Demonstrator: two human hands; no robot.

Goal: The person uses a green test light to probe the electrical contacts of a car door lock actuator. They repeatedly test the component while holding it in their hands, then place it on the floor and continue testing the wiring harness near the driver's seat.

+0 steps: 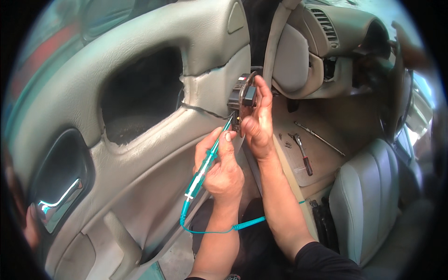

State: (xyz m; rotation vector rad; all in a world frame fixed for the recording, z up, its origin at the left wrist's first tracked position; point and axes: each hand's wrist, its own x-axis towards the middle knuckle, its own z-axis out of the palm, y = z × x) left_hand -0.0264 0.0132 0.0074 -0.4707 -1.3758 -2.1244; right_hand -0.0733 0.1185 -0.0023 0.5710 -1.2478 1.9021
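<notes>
In my left hand (223, 168) is a translucent teal circuit tester (201, 173), gripped like a pen and tilted upward. Its thin metal tip reaches the connector side of a door switch panel (242, 100); whether it touches a contact is too small to tell. My right hand (261, 123) holds that panel upright by its edge, thumb near the bottom and fingers behind. Dark wires (203, 110) run from the door's cutout to the back of the panel. The tester's coiled teal cord (249, 223) loops below my left hand and passes behind my right forearm.
The beige door panel (154, 163) fills the left, with a ragged dark opening (142, 95) and a chrome inner handle (60, 196). Another person's fingers (32, 226) show at the door's left edge. A ratchet (303, 156), extension bar (319, 138) and small screws lie on the car floor beside the seat (366, 196).
</notes>
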